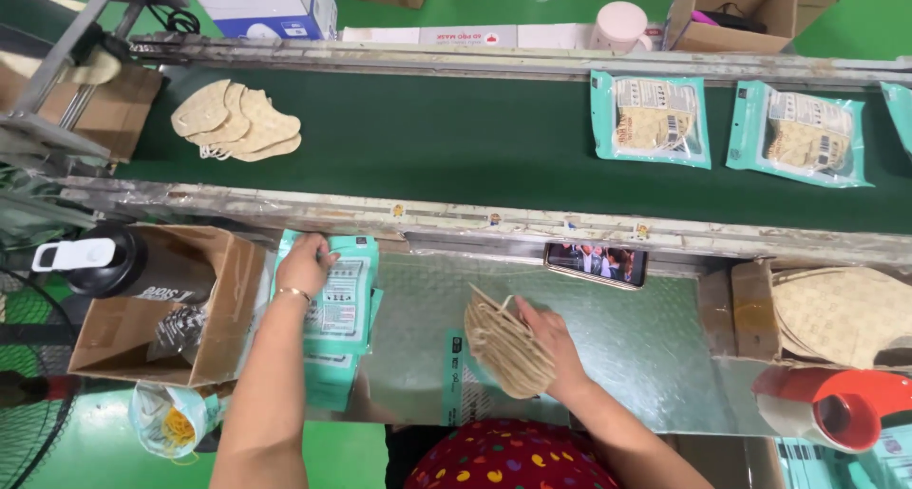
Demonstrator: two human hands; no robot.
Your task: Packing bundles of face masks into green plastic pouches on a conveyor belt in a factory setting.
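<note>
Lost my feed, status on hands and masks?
Left hand on teal pouch stack. Right hand holding beige folded mask stack. Nothing in the way.

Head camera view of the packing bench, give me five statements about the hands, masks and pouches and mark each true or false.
1. The right hand holds a fanned stack of beige folded face masks. True.
2. The left hand rests on a red tape dispenser. False: it rests on a stack of teal printed pouches; the red tape dispenser sits at the far right.
3. Loose beige masks lie on the dark green conveyor belt. True.
4. No filled pouches are on the belt. False: two filled teal pouches lie on it, a third at the edge.
5. A phone with a lit screen leans below the belt's rail. True.
</note>
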